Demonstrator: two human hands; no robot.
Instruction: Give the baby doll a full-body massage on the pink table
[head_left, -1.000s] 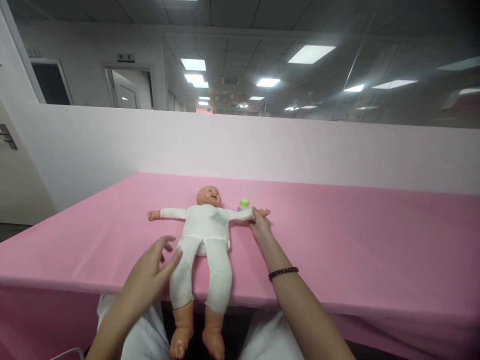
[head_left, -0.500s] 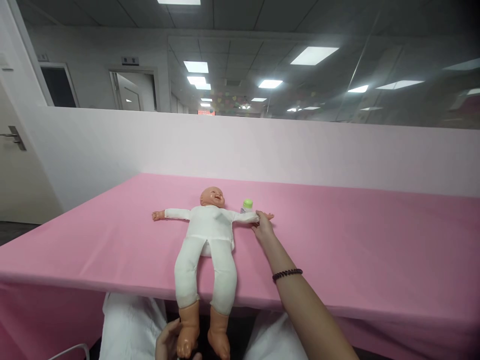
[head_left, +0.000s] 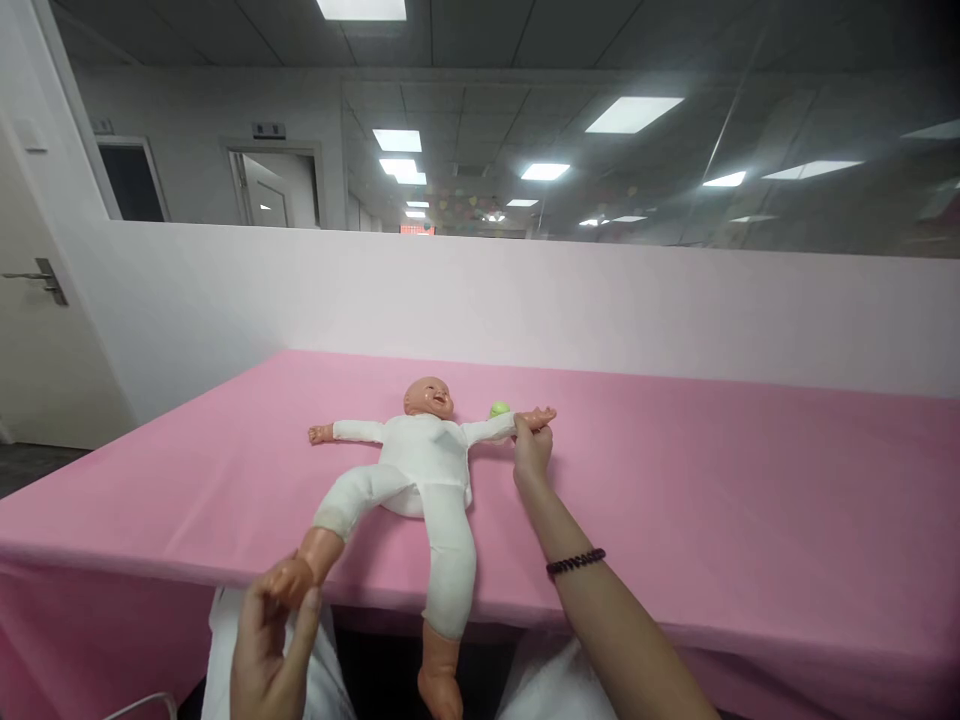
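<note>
A baby doll (head_left: 426,455) with a white cloth body lies on its back on the pink-covered table (head_left: 675,500), head toward the far side. My left hand (head_left: 271,630) grips the doll's foot on the left side, and that leg is bent outward over the front edge. The doll's other leg hangs straight down past the edge. My right hand (head_left: 533,450), with a dark coiled band on the wrist, is closed around the doll's arm near its hand and lifts it slightly. Behind that arm shows the green cap (head_left: 499,409) of a small bottle, its body mostly hidden.
A low white wall (head_left: 525,300) with glass above it runs along the table's far side. A door with a metal handle (head_left: 46,280) stands at the far left. My white-clad legs are under the table's front edge.
My left hand has taken the doll's foot, raising it and drawing the leg out to the left. My right hand has lifted the doll's arm a little, covering more of the bottle.
</note>
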